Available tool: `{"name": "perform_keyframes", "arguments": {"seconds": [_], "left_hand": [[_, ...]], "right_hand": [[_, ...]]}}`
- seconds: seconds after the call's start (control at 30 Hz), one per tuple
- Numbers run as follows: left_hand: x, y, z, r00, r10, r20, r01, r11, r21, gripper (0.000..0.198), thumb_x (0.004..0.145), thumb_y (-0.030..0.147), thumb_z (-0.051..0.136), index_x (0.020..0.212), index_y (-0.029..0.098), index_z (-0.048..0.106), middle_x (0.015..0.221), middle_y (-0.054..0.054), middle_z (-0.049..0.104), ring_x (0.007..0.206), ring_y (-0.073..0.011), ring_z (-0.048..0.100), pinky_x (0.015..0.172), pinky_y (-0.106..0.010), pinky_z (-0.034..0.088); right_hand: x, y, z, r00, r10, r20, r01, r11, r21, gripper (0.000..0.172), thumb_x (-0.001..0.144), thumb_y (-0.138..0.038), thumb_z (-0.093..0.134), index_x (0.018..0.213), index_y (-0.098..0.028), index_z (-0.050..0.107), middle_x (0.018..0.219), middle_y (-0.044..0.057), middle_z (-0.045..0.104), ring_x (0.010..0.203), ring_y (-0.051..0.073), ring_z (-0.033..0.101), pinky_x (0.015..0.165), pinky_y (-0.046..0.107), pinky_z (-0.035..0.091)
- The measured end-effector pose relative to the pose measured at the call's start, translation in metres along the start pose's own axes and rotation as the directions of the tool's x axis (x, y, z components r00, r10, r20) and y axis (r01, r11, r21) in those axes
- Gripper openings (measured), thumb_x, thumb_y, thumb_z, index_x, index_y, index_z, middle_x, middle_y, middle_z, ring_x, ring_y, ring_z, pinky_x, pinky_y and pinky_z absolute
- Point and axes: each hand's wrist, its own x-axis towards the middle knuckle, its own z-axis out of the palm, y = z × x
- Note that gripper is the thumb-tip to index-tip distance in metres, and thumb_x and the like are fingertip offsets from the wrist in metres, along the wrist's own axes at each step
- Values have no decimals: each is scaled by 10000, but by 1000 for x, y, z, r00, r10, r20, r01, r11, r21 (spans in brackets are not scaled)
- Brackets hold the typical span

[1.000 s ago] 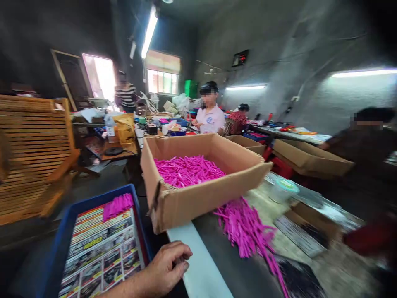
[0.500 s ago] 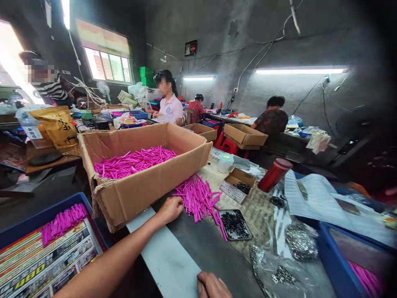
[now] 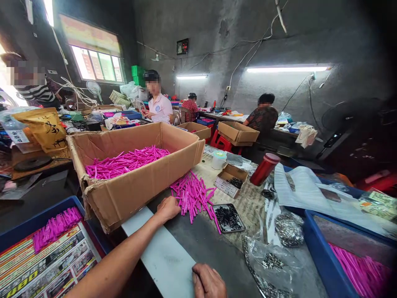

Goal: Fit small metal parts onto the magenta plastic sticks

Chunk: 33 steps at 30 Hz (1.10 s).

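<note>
My left hand (image 3: 169, 208) rests at the near left edge of a loose pile of thin pink plastic tubes (image 3: 190, 194). Its fingers are curled together, and their tips are hidden from me. At the bottom, my right hand (image 3: 209, 281) lies at the edge of a pale board (image 3: 167, 252), its fingers bent inward with thumb close to them. Whatever either hand may hold is out of sight. Beside the pile sits a small tray (image 3: 229, 218) of short black parts.
A large cardboard box (image 3: 136, 190) of pink tubes stands behind the left hand. Blue bins (image 3: 325, 258) with pink tubes flank both sides. To the right are a red flask (image 3: 264, 169), a small carton (image 3: 223, 185) and plastic bags of metal parts (image 3: 288, 229). Other people sit farther back.
The whole view has shifted, with the scene sliding a little to the left. Both hands keep nearly the same places beside the pile and on the board.
</note>
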Motion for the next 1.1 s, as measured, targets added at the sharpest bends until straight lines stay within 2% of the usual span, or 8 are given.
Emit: {"name": "perform_keyframes", "arguments": {"seconds": [0.13,0.3,0.5,0.73,0.83,1.0,1.1], "left_hand": [[-17,0,-1,999,26,-31,-25,999,39,148,671,183,476,642,174,621,684,-63,652,694,-200,613,514,-228,380],[-39,-1,-4,989,104,-106,-92,989,112,214,662,151,411,699,150,622,757,-122,656,769,-248,596,603,-286,387],[-50,-6,-13,970,180,-165,-160,979,125,226,675,119,385,700,169,604,757,-86,646,748,-212,585,611,-264,372],[-63,-13,-21,940,231,-252,-222,973,62,239,702,108,369,692,173,599,700,-41,614,687,-165,564,607,-226,352],[-69,-16,-23,928,253,-273,-254,967,30,248,700,95,363,686,171,598,676,-26,602,663,-148,554,604,-212,350],[-83,-18,-27,897,325,-300,-356,933,-53,228,704,115,365,695,168,586,607,5,559,582,-121,523,565,-199,348],[-94,-14,-27,856,410,-316,-470,871,-145,213,710,127,370,683,168,577,576,13,531,550,-116,500,543,-198,345]], "right_hand": [[2,-5,-4,997,71,39,-73,997,35,253,849,-225,264,701,-196,467,530,-8,509,464,129,498,465,232,352],[4,-8,-8,997,64,51,-66,997,51,221,834,-195,278,716,-198,464,531,-8,506,464,132,493,463,236,339],[3,-10,-9,990,115,76,-120,991,66,213,825,-189,276,734,-196,468,554,0,506,503,144,505,489,252,337],[11,-15,-20,992,73,104,-79,995,55,194,809,-167,298,727,-187,473,551,7,516,494,146,509,474,245,338],[14,-17,-24,989,90,115,-99,992,75,191,804,-160,307,731,-180,482,558,11,519,501,146,510,481,245,352],[17,-20,-30,962,234,139,-259,943,207,189,800,-184,338,720,-180,510,586,14,535,543,141,523,503,228,393],[19,-18,-33,891,437,125,-453,830,325,166,789,-237,396,842,-173,540,701,35,588,630,146,558,558,215,429]]}}
